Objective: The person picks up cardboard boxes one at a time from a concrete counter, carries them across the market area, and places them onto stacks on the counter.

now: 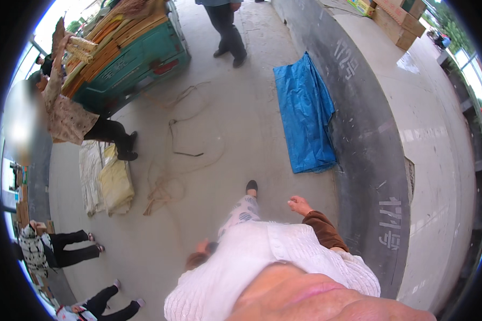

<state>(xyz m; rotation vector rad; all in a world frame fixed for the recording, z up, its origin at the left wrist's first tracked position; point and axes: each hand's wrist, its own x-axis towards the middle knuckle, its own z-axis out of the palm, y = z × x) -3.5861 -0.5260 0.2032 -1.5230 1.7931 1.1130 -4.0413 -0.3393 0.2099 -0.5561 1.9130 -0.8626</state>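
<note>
My right hand (301, 205) hangs in front of me on the right, its fingers curled in loosely, below a brown sleeve (326, 230). I see no object in it. My left hand (202, 246) is low beside my left hip, smeared by motion and partly hidden by my white knitted top; its fingers cannot be made out. Ahead on the right lies a folded blue tarp (305, 117) on the concrete floor, beyond the reach of my right hand. A loose rope (158, 195) and a dark strap (187, 153) lie on the floor ahead left.
A green truck (128, 72) loaded with flat boards stands far left, with a person (75, 117) beside it. Folded pale sacks (115, 182) lie nearby. Another person (227, 29) stands ahead. A grey raised ledge (367, 134) runs along the right, with cardboard boxes (396, 27) on top.
</note>
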